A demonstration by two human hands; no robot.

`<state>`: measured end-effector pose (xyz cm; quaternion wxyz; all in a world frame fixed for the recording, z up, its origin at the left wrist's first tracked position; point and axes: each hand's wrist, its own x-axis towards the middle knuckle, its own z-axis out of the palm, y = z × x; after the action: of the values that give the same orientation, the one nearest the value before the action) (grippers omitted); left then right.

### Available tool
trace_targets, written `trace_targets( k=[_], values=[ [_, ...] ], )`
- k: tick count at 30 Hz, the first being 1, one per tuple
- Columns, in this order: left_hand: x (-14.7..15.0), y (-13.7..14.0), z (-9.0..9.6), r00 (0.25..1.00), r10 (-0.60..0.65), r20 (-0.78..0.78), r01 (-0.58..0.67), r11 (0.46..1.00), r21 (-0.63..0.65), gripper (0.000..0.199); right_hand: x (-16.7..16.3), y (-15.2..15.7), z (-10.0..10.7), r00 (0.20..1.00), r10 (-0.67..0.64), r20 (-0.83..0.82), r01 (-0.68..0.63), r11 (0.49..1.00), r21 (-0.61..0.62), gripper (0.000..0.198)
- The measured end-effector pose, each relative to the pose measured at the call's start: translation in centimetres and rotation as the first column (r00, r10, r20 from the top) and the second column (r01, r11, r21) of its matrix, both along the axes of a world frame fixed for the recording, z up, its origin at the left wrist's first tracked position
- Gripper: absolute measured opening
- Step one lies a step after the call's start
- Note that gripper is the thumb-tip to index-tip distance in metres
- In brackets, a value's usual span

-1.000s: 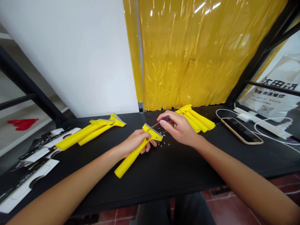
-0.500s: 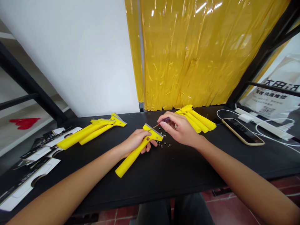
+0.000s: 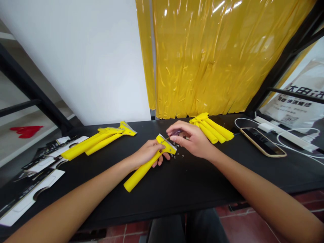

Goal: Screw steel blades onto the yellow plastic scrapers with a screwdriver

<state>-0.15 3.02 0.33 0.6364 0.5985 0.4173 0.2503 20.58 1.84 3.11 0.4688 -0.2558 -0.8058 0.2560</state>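
Observation:
My left hand (image 3: 149, 153) is closed around the neck of a yellow scraper (image 3: 141, 175), its thumb lying on the head. The scraper's long handle slants down toward me, and a metal strip edges its wide head. In my right hand (image 3: 192, 138) is a screwdriver (image 3: 174, 133) with a dark purple handle, pinched by thumb and fingers. Its thin shaft points left, and the tip meets the scraper's head near its upper corner. Just right of the head, partly behind my right hand, small screws and nuts (image 3: 178, 154) are scattered on the black table (image 3: 192, 192).
Assembled yellow scrapers (image 3: 101, 140) lie at left, beside black-and-white cards (image 3: 48, 189). Several yellow handles (image 3: 214, 130) are piled behind my right hand. A phone (image 3: 264, 141), white cables and a power strip (image 3: 286, 133) sit at right. A yellow strip curtain (image 3: 202, 60) hangs behind.
My right hand has shifted slightly left, with the screwdriver's handle closer to the scraper and more of it showing. The scraper's head has tilted a little in my left hand.

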Motion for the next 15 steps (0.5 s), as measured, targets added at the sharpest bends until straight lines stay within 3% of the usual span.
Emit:
trace_targets(
  k=[2,5,11,15],
  values=[
    [-0.1,-0.1,0.1,1.0,-0.011,-0.003,0.011,1.0,-0.012,0.024,-0.1,0.1,-0.2,0.995,0.046,-0.09,-0.058,0.989,-0.14,0.026],
    [-0.4,0.2,0.3,0.998,-0.04,0.04,0.042,0.998,-0.051,0.029,-0.2,0.1,-0.3,0.979,0.13,-0.157,-0.167,0.954,-0.248,0.021],
    [-1.4,1.3,-0.1,0.97,-0.2,0.138,0.216,0.97,-0.111,0.04,-0.2,-0.2,-0.1,0.904,0.369,-0.219,-0.425,0.835,-0.35,0.015],
    [-1.5,0.9,0.2,0.932,-0.308,0.191,0.343,0.92,-0.191,0.033,-0.1,-0.7,0.3,0.893,0.389,-0.227,-0.449,0.812,-0.374,0.015]
  ],
)
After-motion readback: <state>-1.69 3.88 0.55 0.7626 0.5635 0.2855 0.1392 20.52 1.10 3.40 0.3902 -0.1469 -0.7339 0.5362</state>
